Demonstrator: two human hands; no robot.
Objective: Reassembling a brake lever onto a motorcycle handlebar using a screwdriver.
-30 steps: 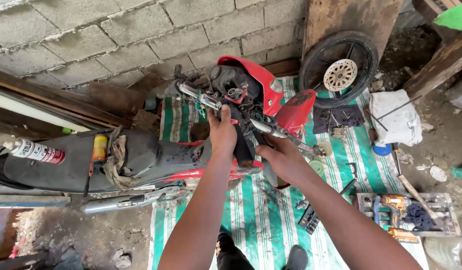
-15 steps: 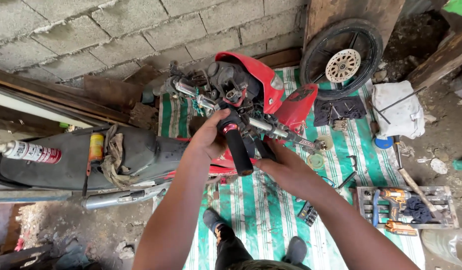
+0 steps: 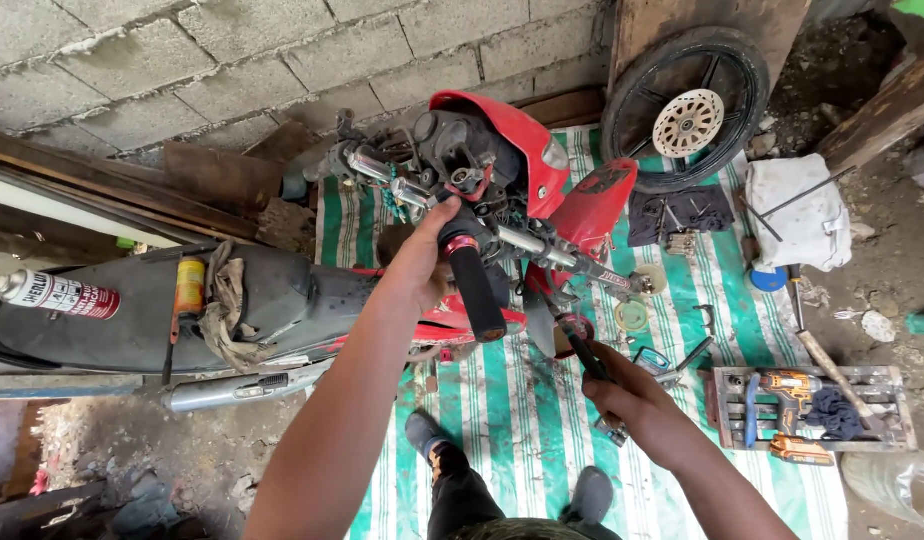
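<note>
**Gripping a motorcycle handlebar grip while the other hand holds a tool**

Looking down from head height, two bare forearms reach forward over a partly stripped red motorcycle (image 3: 542, 170) that rests on a green-and-white striped tarp (image 3: 502, 400) beside a grey block wall (image 3: 182, 60).

The left hand (image 3: 422, 265) extends up and away from the body, arm nearly straight, with its fingers curled around the upper end of a black handlebar grip (image 3: 474, 285). The thumb lies along the top near a red ring at the grip's inner end. This grip sits at the middle of the view, just in front of the red front fairing. Its long axis runs steeply, the free end pointing down toward the person and slightly right, the inner end pointing up toward the handlebar clamp.

The right hand (image 3: 632, 400) is lower and to the right, forearm angled in from the bottom right corner. It is closed around the handle of a dark slim tool (image 3: 577, 350), whose shaft points up and left toward the chrome handlebar (image 3: 542, 245). Which kind of tool it is cannot be told.

A detached front wheel (image 3: 687, 100) leans against a board at the upper right. A wooden tray with an orange cordless drill (image 3: 787, 385) lies on the right. A spray can (image 3: 52, 293) rests on the dark seat at the left.
</note>
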